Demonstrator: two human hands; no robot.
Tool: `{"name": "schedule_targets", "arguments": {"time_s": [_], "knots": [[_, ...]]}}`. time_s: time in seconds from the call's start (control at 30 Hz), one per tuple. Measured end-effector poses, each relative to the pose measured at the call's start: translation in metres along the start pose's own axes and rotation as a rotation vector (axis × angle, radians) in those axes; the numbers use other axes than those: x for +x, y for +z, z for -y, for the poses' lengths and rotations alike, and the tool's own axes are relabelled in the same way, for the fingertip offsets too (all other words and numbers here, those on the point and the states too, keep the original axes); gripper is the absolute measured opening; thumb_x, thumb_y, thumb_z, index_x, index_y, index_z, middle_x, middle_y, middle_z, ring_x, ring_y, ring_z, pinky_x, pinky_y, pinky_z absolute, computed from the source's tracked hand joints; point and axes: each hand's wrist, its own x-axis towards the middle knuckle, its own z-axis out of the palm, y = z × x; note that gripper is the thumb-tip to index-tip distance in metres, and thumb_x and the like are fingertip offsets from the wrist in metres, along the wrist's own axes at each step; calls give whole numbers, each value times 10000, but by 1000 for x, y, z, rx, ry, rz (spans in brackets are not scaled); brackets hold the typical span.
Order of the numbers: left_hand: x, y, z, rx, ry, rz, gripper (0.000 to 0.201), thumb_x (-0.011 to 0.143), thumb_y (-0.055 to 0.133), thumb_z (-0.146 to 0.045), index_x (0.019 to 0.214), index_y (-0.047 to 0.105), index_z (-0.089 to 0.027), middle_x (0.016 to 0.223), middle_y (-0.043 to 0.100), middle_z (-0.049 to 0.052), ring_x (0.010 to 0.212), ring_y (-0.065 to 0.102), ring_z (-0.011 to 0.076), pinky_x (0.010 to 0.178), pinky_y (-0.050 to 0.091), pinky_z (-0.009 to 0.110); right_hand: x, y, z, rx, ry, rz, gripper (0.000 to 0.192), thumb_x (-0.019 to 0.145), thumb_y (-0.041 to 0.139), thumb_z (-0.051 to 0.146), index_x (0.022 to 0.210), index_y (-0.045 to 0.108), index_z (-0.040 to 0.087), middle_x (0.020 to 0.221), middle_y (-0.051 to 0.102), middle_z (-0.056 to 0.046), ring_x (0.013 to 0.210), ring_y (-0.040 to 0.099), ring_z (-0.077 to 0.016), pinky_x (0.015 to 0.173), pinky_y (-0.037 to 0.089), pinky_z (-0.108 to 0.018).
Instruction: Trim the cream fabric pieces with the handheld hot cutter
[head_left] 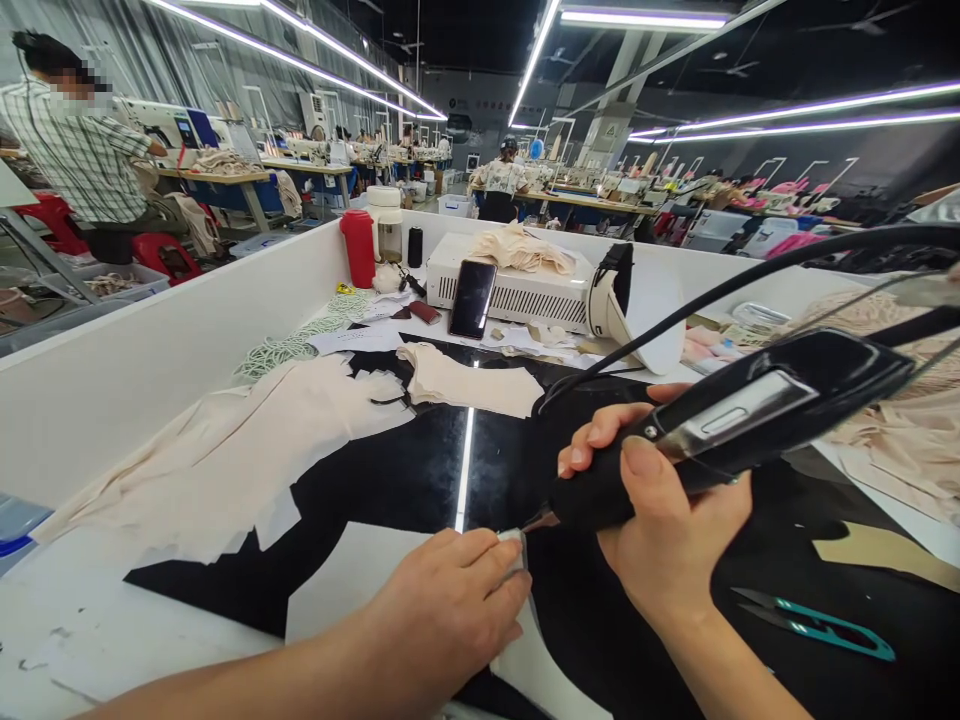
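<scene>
black tool point(739, 425) in right hand point(667, 540), tip point(541, 519) near white piece's edge point(521, 545), tabletop point(405, 472) ahead

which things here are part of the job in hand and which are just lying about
Seemingly in the job:
black tool, in the right hand
pale piece, at the fingertips of the left hand

Seemingly just lying about:
phone
red bottle
teal snips, unused now

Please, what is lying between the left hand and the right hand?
In the head view, the metal tip of the black handheld tool lies between the left hand and the right hand.
</scene>
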Motion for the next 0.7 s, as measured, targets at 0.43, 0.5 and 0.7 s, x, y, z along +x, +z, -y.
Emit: {"name": "schedule_targets", "arguments": {"time_s": [0.43,0.5,0.7], "knots": [[2,5,-3,56,37,-31,256,1170,628,-320,1270,738,-111,1334,785,124,1168,736,223,826,618,324,-2,-1,0,33,-7,19,379,875,929,323,1155,674,294,804,718,68,583,692,-160,537,633,-320],[2,5,-3,52,35,-52,261,1177,613,-321,1262,742,-111,1328,791,115,1151,740,223,819,618,324,-2,-1,0,35,-10,23,377,877,931,327,1155,677,296,809,715,65,588,691,-161,541,633,-319],[1,6,-3,52,26,-23,255,1184,600,-317,1259,744,-120,1345,788,111,1150,738,222,804,604,324,-2,0,-1,21,-18,31,364,895,914,309,1167,673,297,820,714,64,592,693,-159,549,629,-318]]}}
